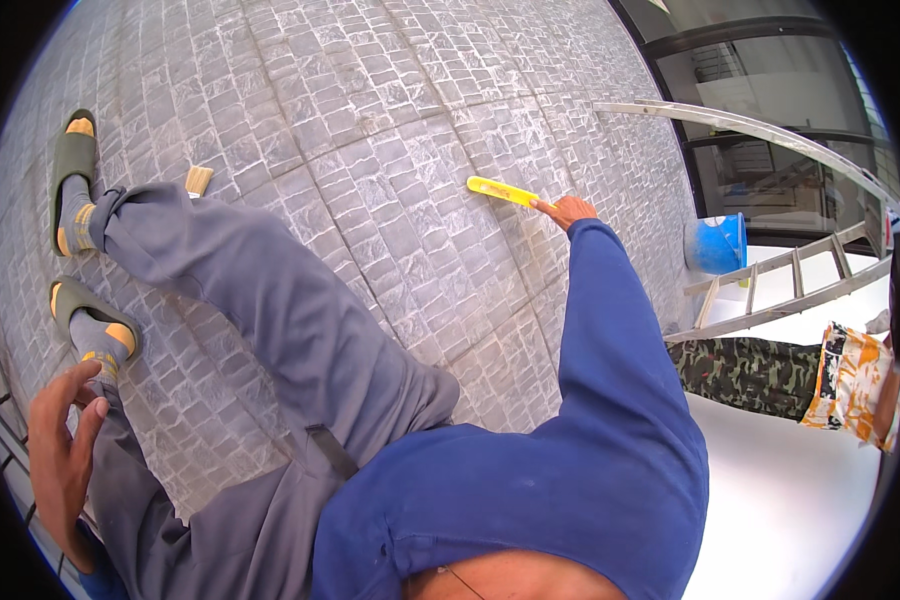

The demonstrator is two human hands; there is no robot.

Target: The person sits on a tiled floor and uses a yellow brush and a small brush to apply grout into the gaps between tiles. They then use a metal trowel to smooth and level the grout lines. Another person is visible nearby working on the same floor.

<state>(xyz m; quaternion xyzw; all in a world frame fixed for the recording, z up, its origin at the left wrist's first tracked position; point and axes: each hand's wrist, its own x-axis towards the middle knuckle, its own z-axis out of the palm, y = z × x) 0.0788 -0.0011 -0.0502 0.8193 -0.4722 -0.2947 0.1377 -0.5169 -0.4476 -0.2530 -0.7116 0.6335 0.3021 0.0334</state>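
While a person in a blue top and grey trousers [270, 270] is sitting low, a grey floor [370, 190] patterned like cobblestone is spreading ahead. The right hand [573, 212] is reaching forward, its fingers closing around one end of a long, flat yellow tool [500, 190], which is pointing left over the floor. The left hand [65, 440] is hovering by the left shin, fingers bending loosely, a small gap showing between thumb and forefinger.

On the right, dark-framed glass panels [770, 75] are lining the room's edge, a blue bucket [716, 244] is standing near a metal ladder [798, 275], and a white surface [780, 480] is glaring below. A paintbrush [199, 181] is lying beside the trouser leg, which is hiding its handle.

The right hand is covering the tool's near end; whether the tool is touching the floor, I cannot tell. Camouflage trousers [750, 380] are showing where the picture's edge is cutting off another person. Shapes behind the glass are staying unclear.
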